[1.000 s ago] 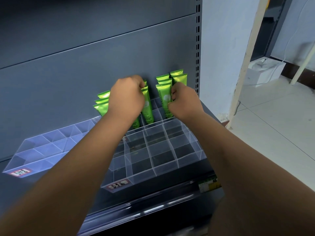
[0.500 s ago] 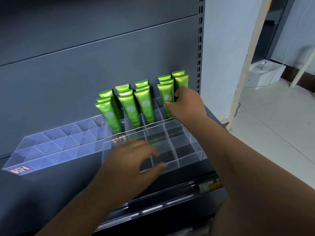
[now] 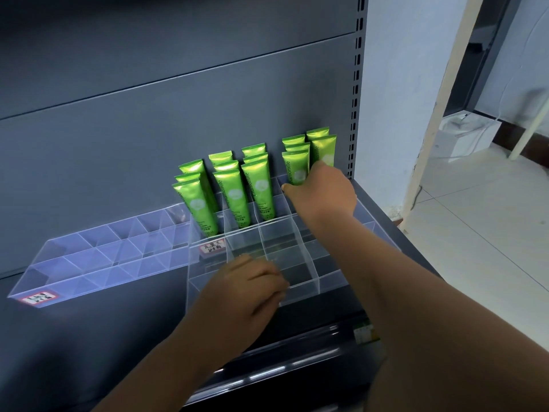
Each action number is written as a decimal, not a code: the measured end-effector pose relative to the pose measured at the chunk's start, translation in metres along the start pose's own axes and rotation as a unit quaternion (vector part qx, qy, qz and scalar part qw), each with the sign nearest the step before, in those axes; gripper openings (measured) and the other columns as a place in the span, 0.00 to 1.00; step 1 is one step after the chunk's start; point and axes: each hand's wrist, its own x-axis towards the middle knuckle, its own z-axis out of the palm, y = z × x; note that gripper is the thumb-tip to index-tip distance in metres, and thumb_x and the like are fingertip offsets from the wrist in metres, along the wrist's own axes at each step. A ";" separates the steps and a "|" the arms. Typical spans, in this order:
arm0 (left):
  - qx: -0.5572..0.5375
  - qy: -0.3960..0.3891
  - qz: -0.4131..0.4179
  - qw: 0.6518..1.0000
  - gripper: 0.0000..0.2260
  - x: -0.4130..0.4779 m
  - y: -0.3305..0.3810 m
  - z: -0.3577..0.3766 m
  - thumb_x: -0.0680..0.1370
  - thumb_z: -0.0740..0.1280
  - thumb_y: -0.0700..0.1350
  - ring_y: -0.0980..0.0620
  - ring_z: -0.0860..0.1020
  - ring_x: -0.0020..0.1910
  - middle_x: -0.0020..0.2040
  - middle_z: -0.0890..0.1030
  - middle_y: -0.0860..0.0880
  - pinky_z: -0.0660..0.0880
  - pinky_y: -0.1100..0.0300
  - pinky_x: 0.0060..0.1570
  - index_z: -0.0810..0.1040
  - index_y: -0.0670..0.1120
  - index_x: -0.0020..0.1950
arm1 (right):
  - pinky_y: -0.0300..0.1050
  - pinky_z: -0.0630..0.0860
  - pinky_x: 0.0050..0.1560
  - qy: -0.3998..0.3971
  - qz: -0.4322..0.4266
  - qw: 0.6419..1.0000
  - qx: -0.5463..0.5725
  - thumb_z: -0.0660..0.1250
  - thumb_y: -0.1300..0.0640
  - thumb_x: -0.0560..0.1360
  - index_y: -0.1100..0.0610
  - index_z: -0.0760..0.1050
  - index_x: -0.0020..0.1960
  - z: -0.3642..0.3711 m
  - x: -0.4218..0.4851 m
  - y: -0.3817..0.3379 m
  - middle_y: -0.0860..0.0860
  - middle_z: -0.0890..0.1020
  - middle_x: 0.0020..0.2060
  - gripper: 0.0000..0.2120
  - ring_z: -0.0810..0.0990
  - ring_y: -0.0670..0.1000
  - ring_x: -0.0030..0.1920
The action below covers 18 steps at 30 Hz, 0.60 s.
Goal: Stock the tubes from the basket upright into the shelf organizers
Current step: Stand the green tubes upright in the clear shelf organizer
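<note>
Green tubes: "Chamomile" runs vertically up the side, legible on several front ones; the small print lower down is too fine to read. Red-bordered sticker on right organizer: handwritten characters, not legible. On left organizer, a second sticker, blurred. Shelf-edge tag: unreadable.

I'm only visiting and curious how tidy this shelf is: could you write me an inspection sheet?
Surface: dark grey shelf carrying left organizer, unfilled, and right organizer.
Job's things: green tubes upright in right organizer's rear compartments; basket not in view.
Clutter: nothing seen.
Hands: left hand grips right organizer's front; right hand pinches one tube.
Cables: thin cord over white box.
Surroundings: pale wall, tiled floor.
</note>
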 end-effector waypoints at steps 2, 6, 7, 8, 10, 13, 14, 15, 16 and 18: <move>-0.004 0.009 0.005 1.000 0.05 0.001 0.000 0.002 0.78 0.72 0.41 0.53 0.79 0.50 0.52 0.82 0.53 0.77 0.54 0.51 0.84 0.46 0.53 | 0.43 0.64 0.34 -0.001 -0.001 1.000 -0.006 0.71 0.41 0.74 0.53 0.72 0.48 0.000 0.001 0.000 0.46 0.70 0.33 0.16 0.74 0.55 0.39; -0.021 0.024 -0.016 0.999 0.05 0.002 0.000 0.004 0.79 0.72 0.46 0.54 0.79 0.53 0.53 0.82 0.55 0.76 0.55 0.53 0.84 0.47 0.53 | 0.45 0.67 0.38 0.001 -0.007 1.000 -0.017 0.69 0.43 0.76 0.54 0.74 0.51 0.001 0.000 0.000 0.48 0.71 0.36 0.14 0.74 0.56 0.41; -0.029 0.032 -0.031 0.999 0.05 0.003 0.000 0.003 0.79 0.71 0.47 0.55 0.79 0.54 0.53 0.82 0.56 0.76 0.55 0.54 0.84 0.48 0.53 | 0.45 0.67 0.38 0.001 -0.009 1.000 -0.019 0.69 0.44 0.76 0.54 0.74 0.50 0.001 0.000 0.000 0.48 0.70 0.35 0.13 0.74 0.56 0.40; -0.037 0.044 -0.043 0.997 0.06 0.004 0.000 0.002 0.80 0.71 0.48 0.55 0.79 0.54 0.53 0.82 0.56 0.76 0.55 0.54 0.83 0.48 0.53 | 0.45 0.67 0.38 0.001 -0.009 1.000 -0.019 0.68 0.45 0.76 0.54 0.73 0.50 0.000 0.000 -0.001 0.47 0.69 0.34 0.12 0.74 0.56 0.40; -0.043 0.072 -0.058 0.995 0.05 0.006 -0.003 -0.001 0.80 0.70 0.47 0.53 0.80 0.53 0.51 0.82 0.55 0.76 0.53 0.54 0.83 0.46 0.52 | 0.45 0.66 0.37 0.001 -0.006 1.000 -0.014 0.67 0.48 0.76 0.54 0.73 0.49 -0.001 -0.001 -0.001 0.48 0.69 0.33 0.10 0.73 0.56 0.40; -0.009 0.103 -0.090 0.991 0.07 0.010 -0.012 -0.006 0.81 0.68 0.47 0.51 0.79 0.52 0.50 0.82 0.53 0.75 0.51 0.53 0.83 0.46 0.51 | 0.45 0.67 0.39 0.002 -0.003 1.000 -0.010 0.67 0.50 0.77 0.53 0.70 0.47 -0.005 -0.002 -0.001 0.50 0.72 0.38 0.08 0.72 0.56 0.40; 0.004 0.107 -0.113 0.988 0.08 0.011 -0.015 -0.007 0.82 0.66 0.49 0.51 0.79 0.51 0.50 0.82 0.54 0.75 0.51 0.53 0.83 0.47 0.51 | 0.45 0.67 0.39 0.002 -0.001 1.000 -0.010 0.67 0.51 0.77 0.53 0.69 0.47 -0.007 -0.002 -0.002 0.50 0.72 0.39 0.08 0.72 0.56 0.40; 0.015 0.108 -0.137 0.985 0.10 0.012 -0.018 -0.008 0.82 0.65 0.51 0.52 0.78 0.51 0.50 0.81 0.55 0.75 0.51 0.52 0.83 0.48 0.51 | 0.46 0.67 0.40 0.000 0.000 1.000 -0.009 0.67 0.51 0.77 0.53 0.68 0.47 -0.007 -0.002 -0.002 0.50 0.73 0.40 0.08 0.72 0.56 0.40; 0.024 0.110 -0.160 0.981 0.10 0.012 -0.020 -0.008 0.82 0.64 0.52 0.52 0.78 0.51 0.50 0.81 0.56 0.75 0.51 0.51 0.82 0.49 0.52 | 0.46 0.68 0.40 -0.003 0.002 1.000 -0.007 0.67 0.51 0.77 0.53 0.68 0.47 -0.008 -0.002 -0.003 0.50 0.73 0.41 0.08 0.72 0.56 0.41; 0.037 0.113 -0.197 0.973 0.12 0.014 -0.023 -0.009 0.81 0.62 0.54 0.52 0.77 0.52 0.50 0.81 0.57 0.74 0.54 0.51 0.82 0.50 0.53 | 0.46 0.68 0.40 -0.008 0.003 1.000 -0.005 0.66 0.51 0.77 0.53 0.68 0.47 -0.008 -0.002 -0.003 0.50 0.73 0.41 0.09 0.72 0.56 0.41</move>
